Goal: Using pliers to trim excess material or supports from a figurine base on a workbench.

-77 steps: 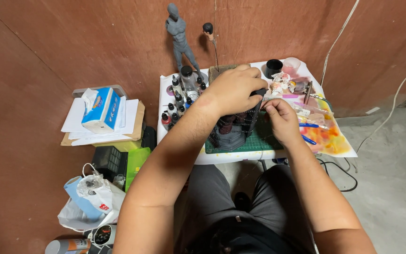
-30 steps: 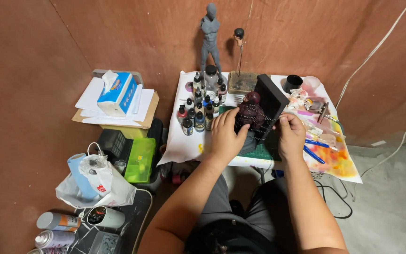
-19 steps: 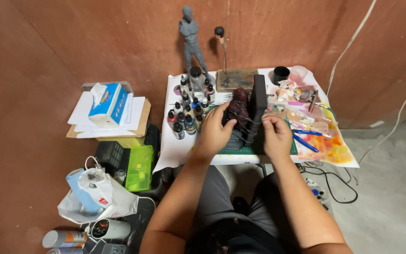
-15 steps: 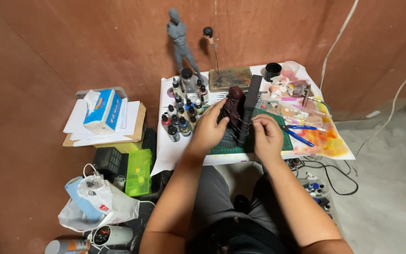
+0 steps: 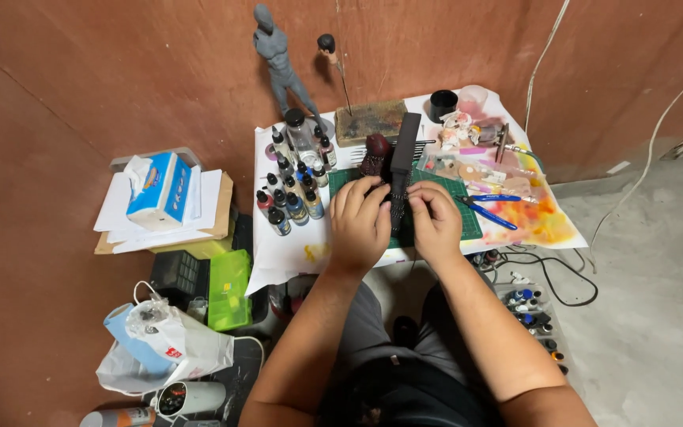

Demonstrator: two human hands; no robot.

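While both hands close on the dark model at the middle of the small table, the scene reads as follows.

Table [image 5: 294, 253]: a low white-covered surface against the brown wall, crowded with tools, with a green cutting mat [image 5: 468, 225] under the work.

Progress: the dark model [image 5: 395, 170], a long black piece with a dark reddish figure part at its far left, stands on the mat and looks assembled and dark-coated; no brush or bottle is in either hand, so the work appears to be at a handling or fitting stage, with any painting of it left to do.

Left hand [image 5: 360, 224]: palm down on the near left of the model, fingers curled narrow and gripping its lower part.

Right hand [image 5: 434, 221]: on the near right, fingers bent close together, pinching the same lower part; the exact contact is hidden.

Paint bottles [image 5: 290, 198]: clustered left of the mat, caps on.

Grey figure [image 5: 278, 59]: upright at the far edge.

Blue-handled cutters [image 5: 485, 212]: lying right of the hands.
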